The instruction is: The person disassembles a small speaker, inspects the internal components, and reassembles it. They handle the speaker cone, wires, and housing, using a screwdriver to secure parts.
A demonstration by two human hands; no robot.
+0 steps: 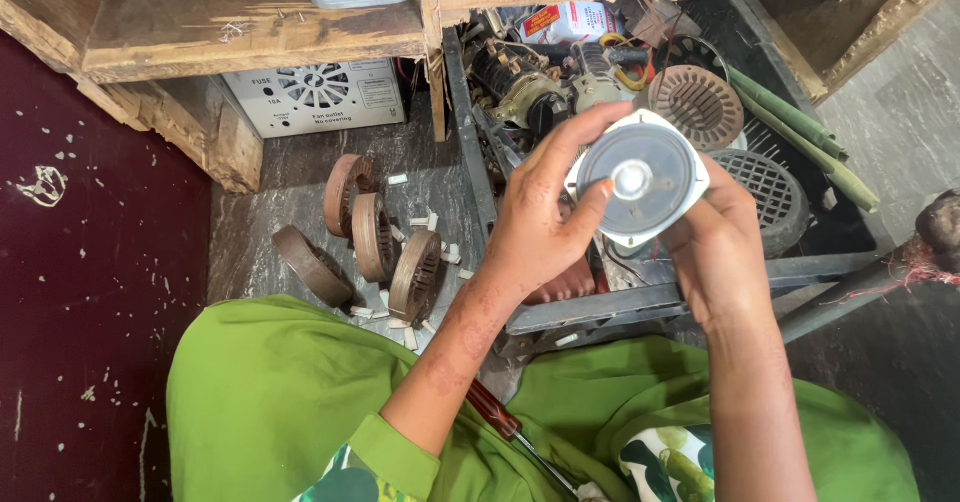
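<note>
Two hands raised over a cluttered metal crate, both closed on one small speaker.

Nearest: green cloth over the person's knees, smooth and matte, with a patterned cuff at each wrist. A screwdriver with a dark red translucent handle lies in the lap between the forearms.

Left hand: fingers curled around the speaker's left edge, fingertips reaching onto its face, faint reddish patterning along the wrist.

Right hand: cupped under the speaker's lower right side, gripping from behind.

Speaker: white squarish frame with rounded corners, round grey cone, shiny metal cap at the centre. Held face up above the crate, clear of everything in it.

Floor, left of the crate: four rusty brown laminated rings, slotted inside, standing on edge or leaning, with small white scraps scattered about them on grey concrete. Dark maroon surface further left, flecked white.

Crate: dark steel frame, near rail just beyond the knees. Inside, a black round perforated grille at the right, a brown slotted ring behind it, green rolled strips along the right edge, and oily motor parts towards the far left corner.

Farthest: a white ventilated metal box under a rough, worn wooden shelf.
</note>
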